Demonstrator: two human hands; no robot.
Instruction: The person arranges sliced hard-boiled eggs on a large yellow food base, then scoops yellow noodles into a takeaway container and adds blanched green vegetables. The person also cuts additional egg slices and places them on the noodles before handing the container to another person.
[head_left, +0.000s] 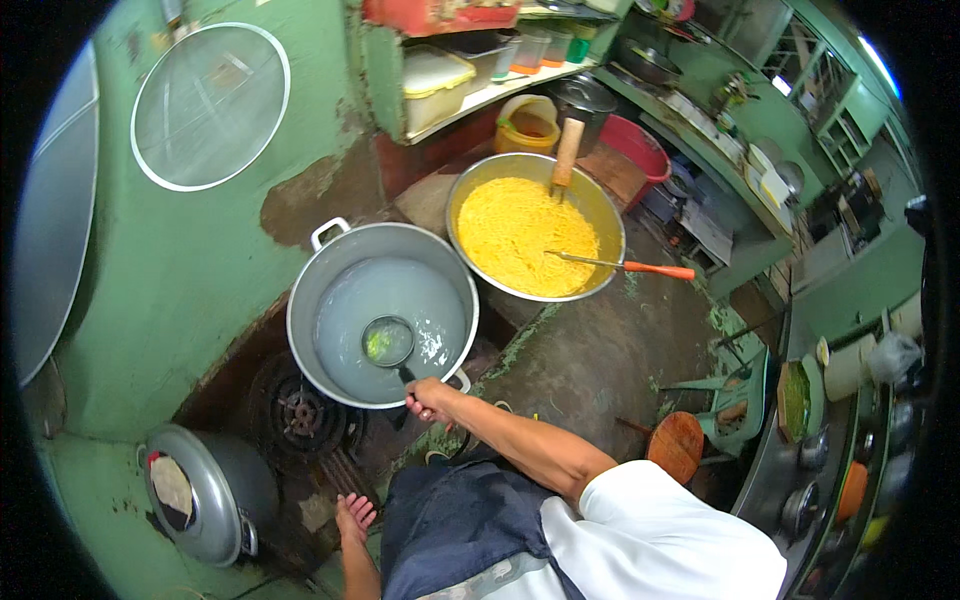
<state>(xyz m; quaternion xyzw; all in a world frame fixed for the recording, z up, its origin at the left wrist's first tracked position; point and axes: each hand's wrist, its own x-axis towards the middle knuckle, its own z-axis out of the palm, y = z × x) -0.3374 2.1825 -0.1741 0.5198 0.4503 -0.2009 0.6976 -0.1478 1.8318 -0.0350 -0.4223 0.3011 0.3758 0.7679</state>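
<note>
My right hand (427,399) grips the dark handle of a round strainer (388,341). The strainer hangs over or dips into the cloudy liquid of a large aluminium pot (466,330); which of the two I cannot tell. Something yellow-green shows in its mesh. Low and to the left, my left hand (355,515) is held palm up with its fingers apart, holding nothing. Right behind the pot stands a wide metal basin (612,215) full of yellow noodles (520,225). A wooden-handled fork (566,155) and an orange-handled utensil (655,269) rest in it.
A burner (300,408) lies left of my right hand. Beside it is a lidded aluminium pot (225,500) with a folded cloth on top. A round mesh screen (212,105) hangs on the green wall. At right stand a wooden stool (675,447) and a green plastic chair (735,405).
</note>
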